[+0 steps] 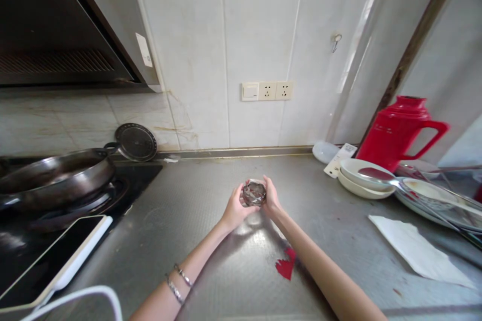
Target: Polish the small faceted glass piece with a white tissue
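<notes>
My left hand point(235, 210) and my right hand point(271, 197) meet over the middle of the metal counter point(211, 271), closed around a small, round, clear glass-like container point(254, 193). Its faceted rim and greyish inside face up at me; whether anything lies in it I cannot make out. The left fingers wrap its left and near sides, the right fingers its right side. Below the hands, beside my right forearm, a torn red scrap point(285, 267) lies on the counter.
On the left, a pan point(85, 175) sits on the stove, with a white-framed tablet-like device point(56, 261) nearer me. To the right stand a red thermos jug point(395, 133), stacked bowls point(361, 188) and plates with utensils. A white paper sheet point(417, 248) lies in front of them.
</notes>
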Motion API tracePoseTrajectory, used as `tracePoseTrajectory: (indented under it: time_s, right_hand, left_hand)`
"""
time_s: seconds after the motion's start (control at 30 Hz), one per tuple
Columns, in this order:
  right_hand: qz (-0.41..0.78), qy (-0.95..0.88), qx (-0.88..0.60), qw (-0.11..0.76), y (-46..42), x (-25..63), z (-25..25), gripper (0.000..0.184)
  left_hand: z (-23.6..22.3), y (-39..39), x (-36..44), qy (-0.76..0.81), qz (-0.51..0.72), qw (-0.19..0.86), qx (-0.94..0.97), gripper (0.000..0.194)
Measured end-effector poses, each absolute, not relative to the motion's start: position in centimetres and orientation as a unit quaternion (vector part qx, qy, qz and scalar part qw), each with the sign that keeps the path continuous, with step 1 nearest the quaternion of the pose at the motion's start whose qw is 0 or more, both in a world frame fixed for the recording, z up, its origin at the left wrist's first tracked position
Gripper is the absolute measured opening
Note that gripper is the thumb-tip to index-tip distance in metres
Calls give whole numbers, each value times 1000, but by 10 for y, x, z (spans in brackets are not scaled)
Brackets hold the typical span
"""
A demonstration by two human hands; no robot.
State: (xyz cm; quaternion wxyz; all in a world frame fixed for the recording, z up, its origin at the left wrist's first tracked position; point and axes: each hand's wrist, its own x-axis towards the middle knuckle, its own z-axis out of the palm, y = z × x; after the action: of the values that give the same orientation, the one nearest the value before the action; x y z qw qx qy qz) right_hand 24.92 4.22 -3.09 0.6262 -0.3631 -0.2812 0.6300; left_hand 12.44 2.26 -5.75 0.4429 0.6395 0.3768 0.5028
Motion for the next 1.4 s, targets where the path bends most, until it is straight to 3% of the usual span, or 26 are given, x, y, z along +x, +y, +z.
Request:
tracePoseTrajectory:
  time_s: [0.13, 0.37, 0.7, 0.9, 1.1, 1.3, 1.4]
  right_hand:
    - [628, -281, -372, 624, 40, 245, -29, 43]
    - [597, -283, -371, 653, 35, 239, -29, 46]
    - [534, -305, -362, 701, 37, 218, -41, 34]
    - [528, -318, -347, 707, 36, 213, -40, 32]
    - [560, -269, -372, 690, 43, 228, -47, 39]
    - [580, -268, -376, 672, 50, 248, -43, 43]
    - [588, -273, -379, 661, 49, 249, -38, 44]
  left_hand:
    - [-52, 19, 124, 372, 499, 441, 646, 88]
    - [-38, 8, 124, 381, 517, 404, 652, 70]
    - [-42, 16, 119, 418, 593, 319, 610, 70]
    - [-45, 15, 121, 426, 611, 325, 583, 69]
    - [-59, 7, 131, 427, 536, 370, 628, 91]
    - [-65, 12, 132, 351, 534, 437, 633, 73]
    - [-60, 19, 127, 369, 541, 432, 620, 77]
